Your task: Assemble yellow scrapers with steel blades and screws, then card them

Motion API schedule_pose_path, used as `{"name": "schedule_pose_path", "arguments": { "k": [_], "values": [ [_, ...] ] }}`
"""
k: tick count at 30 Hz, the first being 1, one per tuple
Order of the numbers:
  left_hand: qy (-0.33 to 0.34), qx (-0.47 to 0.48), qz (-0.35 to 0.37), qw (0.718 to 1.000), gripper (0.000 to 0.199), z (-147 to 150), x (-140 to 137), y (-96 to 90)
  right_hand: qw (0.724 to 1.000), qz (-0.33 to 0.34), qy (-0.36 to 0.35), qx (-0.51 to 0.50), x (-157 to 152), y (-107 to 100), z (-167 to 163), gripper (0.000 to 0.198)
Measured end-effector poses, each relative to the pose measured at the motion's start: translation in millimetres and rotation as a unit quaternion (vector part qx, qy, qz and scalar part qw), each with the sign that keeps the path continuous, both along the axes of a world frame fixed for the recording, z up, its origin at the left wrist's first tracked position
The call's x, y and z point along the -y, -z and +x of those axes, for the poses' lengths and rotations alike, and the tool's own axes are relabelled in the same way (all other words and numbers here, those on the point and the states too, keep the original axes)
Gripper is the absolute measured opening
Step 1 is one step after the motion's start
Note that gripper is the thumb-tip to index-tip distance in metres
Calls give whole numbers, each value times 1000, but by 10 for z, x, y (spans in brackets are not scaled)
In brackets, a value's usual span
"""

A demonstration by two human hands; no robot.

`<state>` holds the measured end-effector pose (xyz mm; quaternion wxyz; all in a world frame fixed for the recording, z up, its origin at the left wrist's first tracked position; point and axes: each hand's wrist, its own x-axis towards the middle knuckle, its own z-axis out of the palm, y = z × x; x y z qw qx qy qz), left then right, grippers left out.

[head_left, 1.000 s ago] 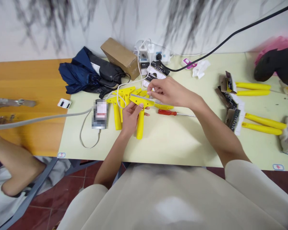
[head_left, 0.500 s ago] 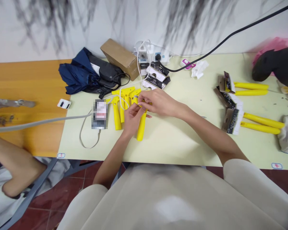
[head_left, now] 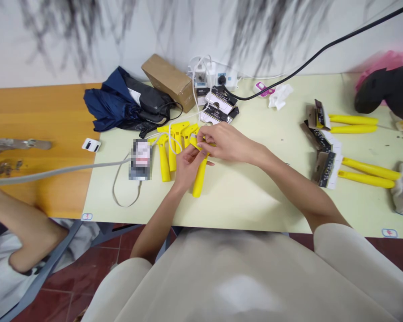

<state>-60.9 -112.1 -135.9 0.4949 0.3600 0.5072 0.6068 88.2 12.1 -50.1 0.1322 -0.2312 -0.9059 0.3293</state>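
Observation:
A yellow T-shaped scraper [head_left: 198, 181] is held between both hands, its handle pointing down toward the table's front edge. My left hand [head_left: 187, 169] is closed around its neck from the near side. At the scraper's head, the fingers of my right hand [head_left: 218, 139] are pinched together; anything small between the fingertips is hidden. Just left of my hands, several more yellow scrapers [head_left: 164, 161] lie side by side, handles toward me, with a white cable [head_left: 170, 134] looped over them.
Card-packed yellow scrapers [head_left: 366, 172] lie at the right. Behind my hands are black-and-white cards [head_left: 218, 117], a cardboard box [head_left: 169, 82] and a power strip [head_left: 230, 81]. A dark blue umbrella [head_left: 109, 100] and a corded pixelated object [head_left: 140, 158] are leftward. Another person's arm [head_left: 23, 219] is far left.
My right fingertips have shifted slightly right along the scraper's head. A small metallic bit that showed beside them is now out of sight. My left hand keeps its grip.

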Motion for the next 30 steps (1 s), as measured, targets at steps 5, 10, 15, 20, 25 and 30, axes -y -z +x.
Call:
{"name": "schedule_pose_path", "arguments": {
  "k": [5, 10, 15, 20, 25, 30],
  "values": [
    [-2, -5, 10, 1000, 35, 7, -5, -30, 998, -30, 50, -10, 31, -4, -18, 3],
    [2, -5, 3, 1000, 40, 13, -2, -48, 994, -71, 73, -32, 40, -52, 3, 8],
    [-11, 31, -10, 999, 38, 9, -3, -61, 957, -246, 82, -128, -74, -91, 47, 11],
    [-62, 62, -34, 996, 34, -23, -35, -60, 828, -488, 127, -246, -170, -95, 39, 14],
    [-80, 71, -35, 994, 37, -45, -49, -64, 770, -563, 120, -276, -183, -95, 32, 20],
    [-83, 81, -33, 993, 34, -38, -48, -58, 789, -542, 71, -280, -179, -70, 36, 24]
  ]
}}
